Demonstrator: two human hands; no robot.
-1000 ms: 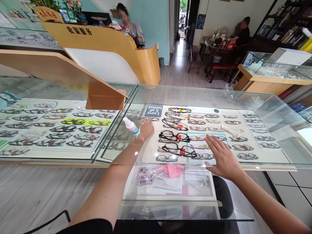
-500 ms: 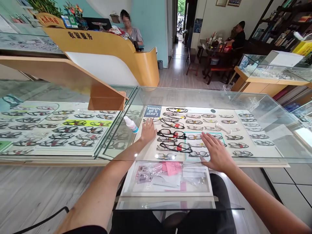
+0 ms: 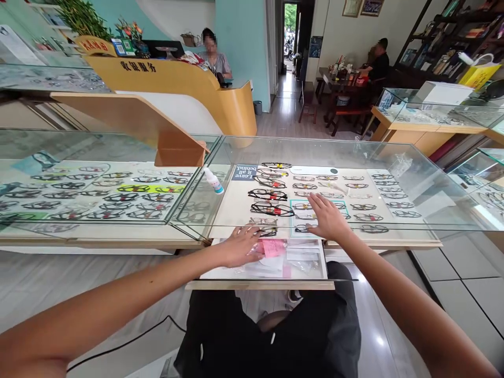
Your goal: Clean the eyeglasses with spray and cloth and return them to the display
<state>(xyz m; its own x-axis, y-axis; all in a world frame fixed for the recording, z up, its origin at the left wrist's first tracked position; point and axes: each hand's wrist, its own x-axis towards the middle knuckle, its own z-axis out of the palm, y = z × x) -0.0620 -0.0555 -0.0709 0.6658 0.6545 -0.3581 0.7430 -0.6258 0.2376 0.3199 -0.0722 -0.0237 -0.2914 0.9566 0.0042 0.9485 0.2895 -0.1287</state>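
Observation:
My left hand [image 3: 244, 245] lies flat with its fingers spread, at the front edge of the glass showcase [image 3: 226, 218], above a pulled-out drawer [image 3: 260, 285]. Palm down on the glass top, my right hand [image 3: 328, 218] is also spread, close to a teal-edged tray [image 3: 291, 223] with eyeglasses. Neither hand grasps anything. Left of my right hand are several dark eyeglass frames with red tags, among them a thick black pair [image 3: 271, 210]. A pink paper [image 3: 273, 247] and clear plastic packets lie in the drawer. A small white bottle [image 3: 213, 181] stands further left.
Rows of eyeglasses fill the showcases. A slanted wooden board [image 3: 129, 113] rises at the left. Beyond are a yellow counter [image 3: 236, 113] with a seated person [image 3: 216, 58], and another person [image 3: 380, 63] at a dark table. My legs [image 3: 271, 325] are below the drawer.
My left hand has come back from beside the bottle to the front edge over the drawer. My right hand stays spread on the glass. The view has shifted, and less of the drawer shows.

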